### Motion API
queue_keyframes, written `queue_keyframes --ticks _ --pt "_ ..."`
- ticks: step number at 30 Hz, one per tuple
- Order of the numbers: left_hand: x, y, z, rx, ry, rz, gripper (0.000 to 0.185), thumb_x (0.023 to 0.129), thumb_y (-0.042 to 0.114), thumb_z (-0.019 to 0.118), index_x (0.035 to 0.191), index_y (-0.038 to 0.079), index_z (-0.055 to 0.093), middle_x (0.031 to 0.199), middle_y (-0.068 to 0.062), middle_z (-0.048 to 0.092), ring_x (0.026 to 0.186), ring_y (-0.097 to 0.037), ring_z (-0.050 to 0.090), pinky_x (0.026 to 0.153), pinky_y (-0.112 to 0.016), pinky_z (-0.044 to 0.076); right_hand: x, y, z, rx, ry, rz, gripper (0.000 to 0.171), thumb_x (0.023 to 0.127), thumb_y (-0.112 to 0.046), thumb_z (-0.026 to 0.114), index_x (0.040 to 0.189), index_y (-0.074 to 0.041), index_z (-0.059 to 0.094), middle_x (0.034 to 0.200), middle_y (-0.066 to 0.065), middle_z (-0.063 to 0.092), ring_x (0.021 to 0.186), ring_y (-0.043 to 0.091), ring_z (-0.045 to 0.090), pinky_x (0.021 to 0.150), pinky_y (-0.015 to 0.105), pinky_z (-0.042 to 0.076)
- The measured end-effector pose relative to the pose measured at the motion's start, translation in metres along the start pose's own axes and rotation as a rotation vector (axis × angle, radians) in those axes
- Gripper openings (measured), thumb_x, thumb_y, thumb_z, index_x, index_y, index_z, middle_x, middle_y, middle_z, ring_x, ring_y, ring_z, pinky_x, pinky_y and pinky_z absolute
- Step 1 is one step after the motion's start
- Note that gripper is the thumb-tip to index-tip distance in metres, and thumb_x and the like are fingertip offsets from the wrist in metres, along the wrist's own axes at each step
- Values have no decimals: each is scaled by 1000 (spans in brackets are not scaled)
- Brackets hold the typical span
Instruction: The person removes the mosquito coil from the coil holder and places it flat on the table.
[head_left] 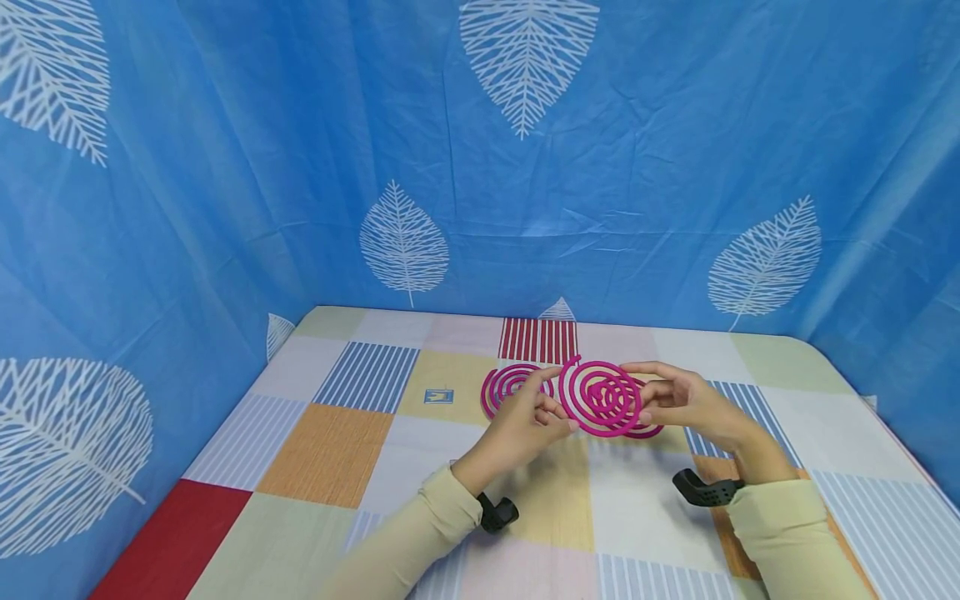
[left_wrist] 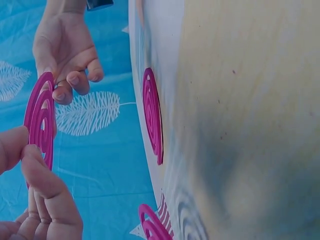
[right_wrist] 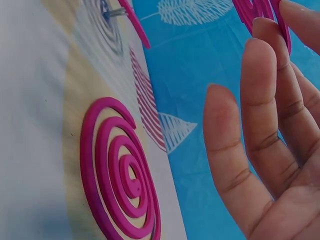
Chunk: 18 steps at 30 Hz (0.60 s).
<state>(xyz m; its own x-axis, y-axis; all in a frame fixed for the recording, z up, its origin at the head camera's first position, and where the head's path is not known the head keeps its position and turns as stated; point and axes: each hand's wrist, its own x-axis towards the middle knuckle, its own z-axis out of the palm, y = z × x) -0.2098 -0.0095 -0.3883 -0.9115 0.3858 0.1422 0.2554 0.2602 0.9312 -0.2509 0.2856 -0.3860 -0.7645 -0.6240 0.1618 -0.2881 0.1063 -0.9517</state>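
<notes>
- Sleeves of pale cream cloth lay nearest the head camera, each forearm carrying a black wrist mount.
- Left hand (head_left: 525, 421) was raised above the table (head_left: 330, 454); thumb and forefinger pinched the near-left rim of the held coil (head_left: 600, 398), the remaining fingers loosely curled below it.
- Right hand (head_left: 686, 400) met the same pink spiral from the opposite side; its fingertips (left_wrist: 67, 82) touched the far rim, and in the right wrist view the fingers stood nearly straight, so the contact appeared a light support, not a full grasp.
- Held coil was upright in the air between the two sets of fingers, facing the head camera, clear of the patchwork cloth.
- Second coil (head_left: 513, 387) lay flat on the cloth just beyond the left fingers; third coil (head_left: 648, 427) lay flat beneath and behind the right fingers.
- Risk, as judged: the spiral looked thin and brittle; any twist or pull between opposing fingers could snap a ring. The light right-side hold could also let it slip and break on the table.
- Containers: none were visible in any view; all coils lay loose or in hand.
- Blue leaf-print curtain (head_left: 225, 167) enclosed the table.
</notes>
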Motion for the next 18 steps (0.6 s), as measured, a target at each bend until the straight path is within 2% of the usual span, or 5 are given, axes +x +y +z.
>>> queue_keyframes --ticks 9,18 --pt "6 3 10 -22 1 -9 73 88 14 77 150 16 38 87 4 65 77 -5 61 66 -22 52 -7 -1 -10 45 -29 1 57 93 14 56 146 -2 43 100 8 71 93 16 68 82 32 58" --pt "12 0 22 -45 -10 -16 72 89 13 76 150 17 39 89 4 66 77 -4 61 64 -22 51 -16 -1 -18 18 -24 40 55 94 11 57 146 -3 44 100 17 69 93 19 68 83 33 58"
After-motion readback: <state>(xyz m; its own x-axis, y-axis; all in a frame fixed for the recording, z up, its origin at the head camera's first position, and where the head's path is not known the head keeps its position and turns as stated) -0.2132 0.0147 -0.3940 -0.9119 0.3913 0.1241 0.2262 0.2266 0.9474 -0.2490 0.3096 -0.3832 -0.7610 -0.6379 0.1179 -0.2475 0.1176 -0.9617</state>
